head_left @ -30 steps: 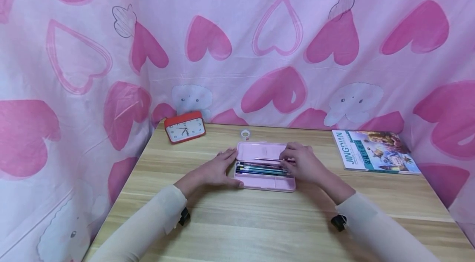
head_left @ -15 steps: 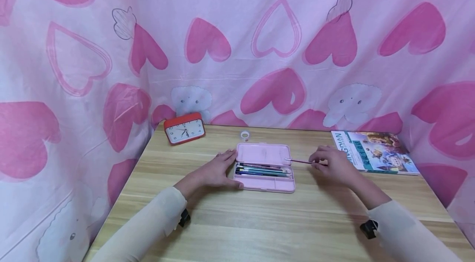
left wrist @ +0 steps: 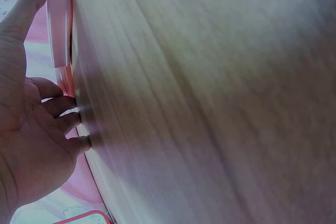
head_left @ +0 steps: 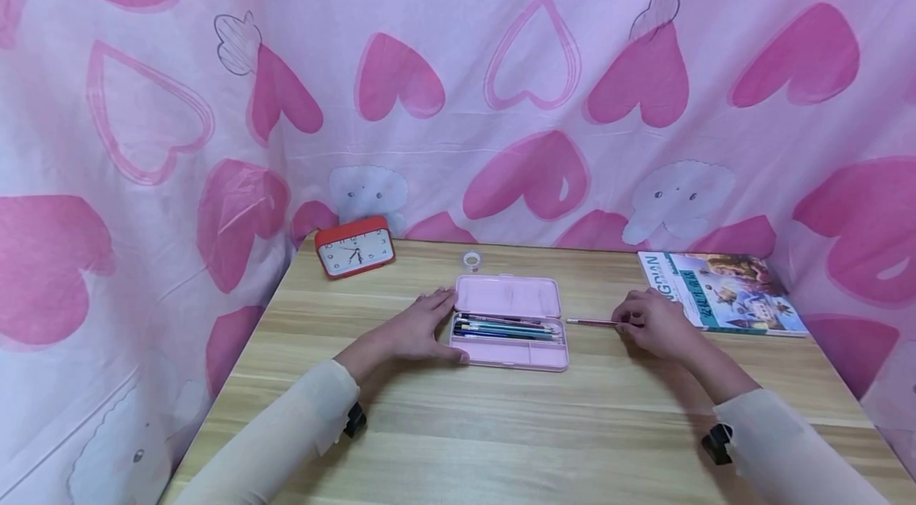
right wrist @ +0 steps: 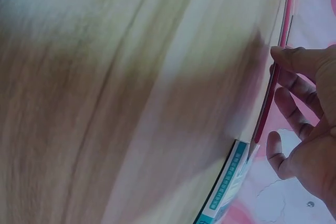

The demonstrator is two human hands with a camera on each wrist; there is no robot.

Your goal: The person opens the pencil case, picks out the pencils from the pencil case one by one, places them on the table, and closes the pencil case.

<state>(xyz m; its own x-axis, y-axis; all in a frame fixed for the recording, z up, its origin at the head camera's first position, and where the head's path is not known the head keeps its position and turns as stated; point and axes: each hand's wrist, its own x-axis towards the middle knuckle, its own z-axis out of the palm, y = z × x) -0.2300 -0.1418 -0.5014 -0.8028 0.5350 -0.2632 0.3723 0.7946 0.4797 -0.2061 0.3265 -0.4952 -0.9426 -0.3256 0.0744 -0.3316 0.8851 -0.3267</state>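
A pink pencil case (head_left: 506,295) lies with its lid folded back, several pencils (head_left: 504,328) in its long compartment. My left hand (head_left: 415,328) rests against the case's left side, thumb at the near corner and the other fingers at the lid's edge. To the right of the case, my right hand (head_left: 654,324) pinches a dark red pencil (head_left: 592,322) between thumb and forefinger. That pencil's pale eraser end points left at the case. In the right wrist view the red shaft (right wrist: 269,98) runs past the fingertips, low along the table.
A magazine (head_left: 730,294) lies just beyond my right hand. At the back left stands a red alarm clock (head_left: 355,248). A small tape roll (head_left: 471,259) sits behind the case, and a pink heart-print curtain (head_left: 429,147) hangs around the wooden table (head_left: 515,433).
My right hand has carried the red pencil out of the case to the right, then lowered it toward the table. The left hand stays at the case.
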